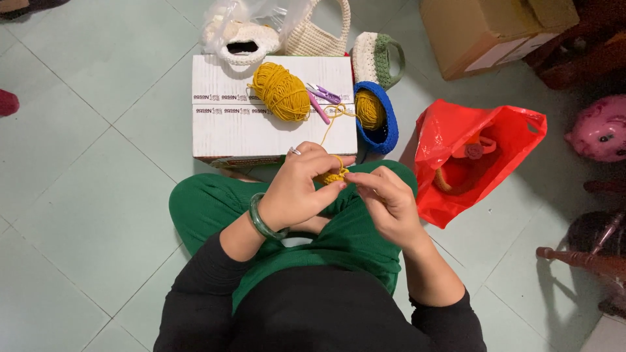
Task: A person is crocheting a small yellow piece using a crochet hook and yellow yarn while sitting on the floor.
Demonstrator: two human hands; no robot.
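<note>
Both hands meet over the lap of a person sitting cross-legged on the tiled floor (85, 195): the left hand (297, 189) has its grip pinched on a small yellow crochet piece (334, 176), and the right hand (385, 199) brings thumb and forefinger together right at the piece's edge, touching it; whether a hook sits between those fingers cannot be told. A yellow strand (329, 127) runs up from the piece toward the white cardboard box (241, 130), where a ball of yellow yarn (282, 92) lies beside purple snips (324, 95) and a pink hook-like tool (318, 107). Just right of the box, a blue crocheted basket (385, 124) holds a second yellow ball. By the look of it, a stitch is being worked, and the following loop would want steady tension on the strand and slack from the ball. An open red plastic bag (456, 150) lies on the floor to the right.
</note>
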